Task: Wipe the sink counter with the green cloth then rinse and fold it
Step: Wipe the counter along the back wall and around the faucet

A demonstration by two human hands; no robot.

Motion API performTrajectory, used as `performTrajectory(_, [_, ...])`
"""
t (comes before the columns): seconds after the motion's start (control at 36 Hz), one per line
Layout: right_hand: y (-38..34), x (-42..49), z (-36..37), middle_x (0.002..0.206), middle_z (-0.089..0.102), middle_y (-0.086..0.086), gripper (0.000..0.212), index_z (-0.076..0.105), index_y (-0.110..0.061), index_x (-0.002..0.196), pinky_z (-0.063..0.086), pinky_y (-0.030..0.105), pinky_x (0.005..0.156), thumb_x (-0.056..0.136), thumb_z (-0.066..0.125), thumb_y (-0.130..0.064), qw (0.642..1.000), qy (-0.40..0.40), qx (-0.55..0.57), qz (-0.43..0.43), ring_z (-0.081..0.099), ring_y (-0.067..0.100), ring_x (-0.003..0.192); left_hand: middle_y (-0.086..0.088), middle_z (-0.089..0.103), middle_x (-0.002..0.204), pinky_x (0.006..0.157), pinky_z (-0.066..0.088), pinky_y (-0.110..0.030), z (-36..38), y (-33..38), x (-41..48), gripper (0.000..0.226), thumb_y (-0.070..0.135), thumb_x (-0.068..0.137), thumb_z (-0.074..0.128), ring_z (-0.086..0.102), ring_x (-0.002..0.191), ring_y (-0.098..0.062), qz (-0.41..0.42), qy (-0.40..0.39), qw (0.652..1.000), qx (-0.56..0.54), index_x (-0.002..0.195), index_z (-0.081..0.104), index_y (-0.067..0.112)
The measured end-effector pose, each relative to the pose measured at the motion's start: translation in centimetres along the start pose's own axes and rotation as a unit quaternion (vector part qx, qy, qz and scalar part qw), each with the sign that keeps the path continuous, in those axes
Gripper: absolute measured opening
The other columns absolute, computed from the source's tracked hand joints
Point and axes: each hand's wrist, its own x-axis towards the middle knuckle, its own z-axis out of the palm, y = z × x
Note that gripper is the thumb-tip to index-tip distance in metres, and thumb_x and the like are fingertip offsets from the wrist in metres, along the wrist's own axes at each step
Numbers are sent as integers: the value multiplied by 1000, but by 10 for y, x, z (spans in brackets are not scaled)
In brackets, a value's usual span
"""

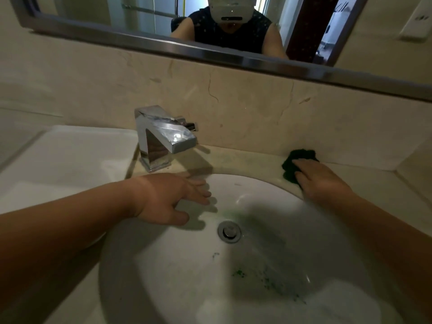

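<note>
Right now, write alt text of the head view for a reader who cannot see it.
The person's right hand presses the green cloth on the beige counter at the back right of the white basin. The left hand is held open over the basin's left rim, in front of the chrome tap. Green flecks lie in the basin.

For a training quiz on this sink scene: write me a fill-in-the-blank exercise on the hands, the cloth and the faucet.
1. The right hand presses the green cloth down onto the ____, right of the faucet.
2. The left hand, open over the basin, holds ____.
3. No ____ runs from the faucet.

Missing words: counter; nothing; water.
</note>
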Motion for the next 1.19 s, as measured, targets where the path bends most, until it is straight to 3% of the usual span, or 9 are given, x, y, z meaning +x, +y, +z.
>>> performTrajectory(0.19, [-52, 29, 22, 168, 32, 0, 49, 37, -23, 160, 15, 31, 125, 111, 37, -28, 996, -10, -2, -86, 28, 22, 154, 20, 31, 168, 128, 23, -32, -4, -5, -6, 68, 47, 90, 58, 19, 159, -7, -10, 11, 1000, 21, 156, 45, 41])
performTrajectory(0.33, [-94, 28, 30, 165, 37, -3, 47, 43, -25, 157, 13, 17, 114, 110, 42, -22, 988, -17, 20, -155, 31, 19, 152, 21, 20, 172, 131, 14, -32, -13, -17, -22, 67, 40, 95, 65, 3, 161, -4, -43, 5, 999, 31, 157, 40, 46])
performTrajectory(0.42, [-128, 19, 33, 160, 46, -2, 46, 55, -27, 149, 14, 10, 114, 106, 51, -12, 974, -41, 51, -218, 38, 18, 149, 24, 22, 170, 130, 22, -35, -20, -17, -31, 66, 46, 93, 64, 14, 159, -4, -65, -5, 998, 5, 154, 41, 53])
performTrajectory(0.53, [-152, -1, 13, 135, 68, -7, 39, 74, -32, 128, 46, 13, 95, 103, 54, -8, 955, -118, 66, -263, 65, 11, 115, 25, 38, 163, 120, 35, -27, -23, -13, -40, 62, 45, 91, 67, 42, 146, -5, -72, 3, 997, 1, 149, 48, 54])
performTrajectory(0.61, [-139, -3, -12, 115, 71, -14, 37, 74, -38, 122, 50, 17, 74, 105, 53, -12, 966, -82, 98, -227, 67, 4, 90, 29, 34, 164, 126, 30, -31, -18, -18, -53, 63, 45, 87, 66, 33, 152, 0, -51, -1, 999, -14, 148, 51, 51])
performTrajectory(0.75, [-103, 23, 1, 153, 53, 4, 44, 50, -24, 153, 30, 19, 102, 109, 47, -17, 990, 11, 53, -128, 50, 26, 137, 30, 33, 164, 127, 19, -22, -12, -20, -56, 61, 41, 90, 66, 21, 155, 3, -31, 6, 1000, 3, 150, 52, 45])
performTrajectory(0.89, [-115, 43, 41, 161, 44, 5, 47, 43, -21, 156, 27, 37, 123, 110, 40, -26, 989, 16, -8, -145, 39, 27, 146, 26, 38, 163, 126, 22, -21, -6, -23, -56, 58, 41, 91, 65, 24, 154, 3, -17, 45, 999, 7, 148, 56, 42])
performTrajectory(1.06, [-174, 52, 50, 158, 49, 1, 47, 49, -27, 153, 34, 42, 121, 106, 46, -23, 977, -25, 6, -211, 44, 27, 143, 11, 55, 156, 123, 35, -31, -3, -20, -59, 55, 43, 87, 57, 38, 151, -5, 4, 85, 996, 10, 140, 66, 31])
performTrajectory(1.19, [-211, 28, 53, 128, 67, 2, 37, 68, -32, 129, 51, 35, 97, 99, 56, -17, 959, -54, 84, -265, 63, 25, 115, 6, 66, 144, 117, 42, -30, -1, -19, -64, 46, 38, 87, 60, 53, 140, -10, -4, 106, 994, 12, 130, 73, 25])
